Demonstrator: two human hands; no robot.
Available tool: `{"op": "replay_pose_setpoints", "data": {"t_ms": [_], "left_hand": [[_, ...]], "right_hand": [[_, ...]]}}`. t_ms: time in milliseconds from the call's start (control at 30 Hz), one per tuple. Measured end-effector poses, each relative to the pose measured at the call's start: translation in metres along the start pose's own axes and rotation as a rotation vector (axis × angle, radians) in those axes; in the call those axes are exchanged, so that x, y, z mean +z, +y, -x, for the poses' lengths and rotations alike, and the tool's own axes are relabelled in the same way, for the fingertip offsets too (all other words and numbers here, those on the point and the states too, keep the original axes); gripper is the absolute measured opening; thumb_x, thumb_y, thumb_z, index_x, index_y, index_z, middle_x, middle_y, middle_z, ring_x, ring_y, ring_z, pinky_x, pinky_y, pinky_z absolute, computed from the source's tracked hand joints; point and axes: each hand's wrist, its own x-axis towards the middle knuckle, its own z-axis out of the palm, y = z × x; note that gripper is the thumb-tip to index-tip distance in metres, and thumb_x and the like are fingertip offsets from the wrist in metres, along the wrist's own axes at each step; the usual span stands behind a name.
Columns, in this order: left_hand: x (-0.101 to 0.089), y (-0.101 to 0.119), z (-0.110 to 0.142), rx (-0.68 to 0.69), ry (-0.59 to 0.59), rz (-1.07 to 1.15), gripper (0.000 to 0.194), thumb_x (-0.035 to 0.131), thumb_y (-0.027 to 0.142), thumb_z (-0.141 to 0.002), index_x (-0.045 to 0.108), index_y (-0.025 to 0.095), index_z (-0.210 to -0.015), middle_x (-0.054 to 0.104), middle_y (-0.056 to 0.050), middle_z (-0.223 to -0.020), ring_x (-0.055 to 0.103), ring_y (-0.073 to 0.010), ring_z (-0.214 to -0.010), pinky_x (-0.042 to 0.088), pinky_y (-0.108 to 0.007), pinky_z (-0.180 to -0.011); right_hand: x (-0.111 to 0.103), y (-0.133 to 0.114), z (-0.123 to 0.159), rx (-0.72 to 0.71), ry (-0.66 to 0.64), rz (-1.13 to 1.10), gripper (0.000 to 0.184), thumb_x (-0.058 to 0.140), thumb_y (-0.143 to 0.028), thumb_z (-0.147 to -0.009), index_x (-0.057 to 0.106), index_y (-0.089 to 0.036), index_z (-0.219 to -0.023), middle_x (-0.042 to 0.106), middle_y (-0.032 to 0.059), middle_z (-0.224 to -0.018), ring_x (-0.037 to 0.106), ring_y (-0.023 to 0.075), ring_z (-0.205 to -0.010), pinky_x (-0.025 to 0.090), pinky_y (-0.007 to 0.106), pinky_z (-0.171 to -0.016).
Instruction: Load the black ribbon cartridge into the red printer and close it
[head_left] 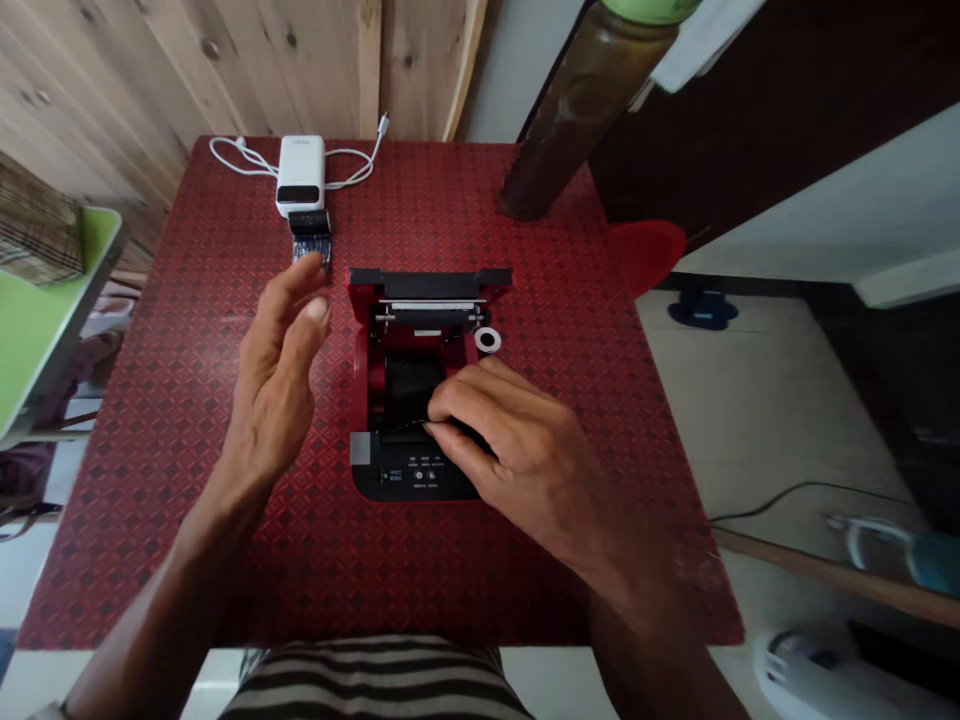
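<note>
As the right hand [517, 430] is pinching a black sheet [409, 385] inside the open red device [361, 370] on the counter [300, 560], the left hand [281, 375] is hovering, grip half open, empty. Lettering [425, 463] on the panel [382, 490] and white box [301, 160] is showing too small to read. Right hand is hiding the panel's right end; bottle [570, 110] is running out of frame.

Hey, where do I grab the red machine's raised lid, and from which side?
Probably grip the lid at the left end of its wide black edge, coming from the left: it stands raised at the far side of the machine, that end is nearest the left hand, and the right hand reaches inside.
</note>
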Motion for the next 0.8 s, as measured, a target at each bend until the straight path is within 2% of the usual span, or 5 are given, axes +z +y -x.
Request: {"op": "replay_pose_setpoints", "data": {"t_ms": [200, 267, 400, 567, 800], "left_hand": [[0.009, 0.018, -0.015, 0.057, -0.077, -0.006, 0.03, 0.065, 0.045, -0.117, 0.089, 0.027, -0.114, 0.083, 0.0, -0.104, 0.074, -0.0193, -0.105, 0.054, -0.035, -0.103], [0.006, 0.018, -0.005, 0.059, -0.056, -0.034, 0.024, 0.073, 0.045, -0.112, 0.089, 0.027, -0.109, 0.084, -0.001, -0.108, 0.075, -0.0215, -0.11, 0.055, -0.037, -0.107], [0.001, 0.011, 0.026, 0.002, -0.06, 0.038, 0.013, 0.079, 0.04, -0.106, 0.089, 0.031, -0.108, 0.079, -0.003, -0.143, 0.061, -0.0307, -0.154, 0.047, -0.047, -0.129], [0.005, -0.001, 0.057, -0.13, -0.022, 0.066, 0.004, 0.084, 0.034, -0.104, 0.086, 0.031, -0.106, 0.073, -0.004, -0.156, 0.055, -0.031, -0.162, 0.046, -0.049, -0.134], [0.008, -0.008, 0.063, -0.304, -0.069, 0.235, 0.054, 0.089, 0.04, -0.1, 0.071, 0.032, -0.151, 0.07, -0.009, -0.163, 0.066, -0.0319, -0.153, 0.054, -0.051, -0.129]], "right_hand": [[0.01, -0.018, 0.025, 0.003, 0.184, 0.172, 0.023, 0.064, 0.0, -0.108, 0.071, -0.021, -0.099, 0.082, 0.006, -0.099, 0.074, 0.0195, -0.09, 0.065, 0.035, -0.083], [0.016, -0.024, 0.033, -0.009, 0.235, 0.251, 0.023, 0.064, 0.001, -0.107, 0.073, -0.02, -0.104, 0.085, 0.0083, -0.106, 0.077, 0.0219, -0.095, 0.067, 0.037, -0.085], [0.026, -0.031, 0.044, -0.006, 0.311, 0.336, 0.026, 0.066, 0.002, -0.104, 0.074, -0.022, -0.112, 0.089, 0.0106, -0.118, 0.081, 0.0254, -0.108, 0.069, 0.04, -0.091], [0.031, -0.027, 0.045, 0.045, 0.374, 0.354, 0.023, 0.073, -0.005, -0.105, 0.072, -0.027, -0.108, 0.086, 0.0099, -0.14, 0.08, 0.0277, -0.132, 0.066, 0.045, -0.109], [0.028, -0.025, 0.04, 0.056, 0.298, 0.194, 0.022, 0.067, -0.001, -0.106, 0.069, -0.022, -0.109, 0.09, 0.0097, -0.128, 0.085, 0.0247, -0.127, 0.065, 0.042, -0.114]]}}
